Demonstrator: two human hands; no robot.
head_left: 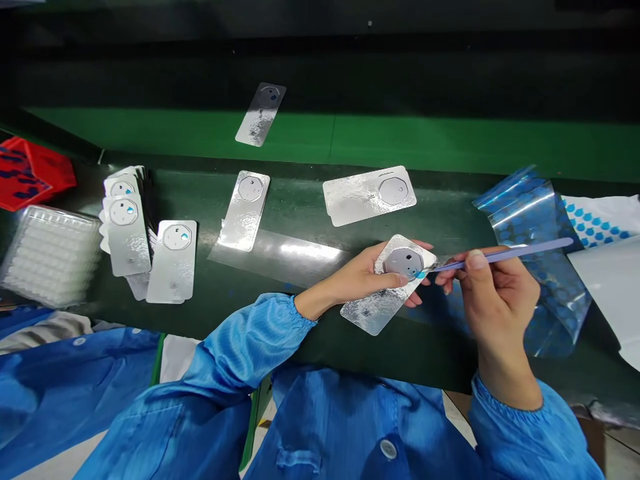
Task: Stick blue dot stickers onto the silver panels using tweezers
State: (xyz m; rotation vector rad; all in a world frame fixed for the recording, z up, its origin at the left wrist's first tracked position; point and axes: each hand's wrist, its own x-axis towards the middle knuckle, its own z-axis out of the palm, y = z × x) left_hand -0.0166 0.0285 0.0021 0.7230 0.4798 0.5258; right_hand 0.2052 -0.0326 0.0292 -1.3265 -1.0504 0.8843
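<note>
Left hand (pixel 357 275) grips a plate (pixel 371 312) at four o'clock from centre; right hand (pixel 503 293) pinches tweezers (pixel 525 251), their tip at a blue dot (pixel 421 275) from three o'clock. A slipping tip could skew the dot or scratch the plate.

The left forearm (pixel 250 340) slants inward to the left hand (pixel 367 273), whose thumb presses from above with fingers underneath, while the right hand (pixel 503 293), extended forward from a bare wrist (pixel 507 380), pinches between thumb and fingers.
</note>
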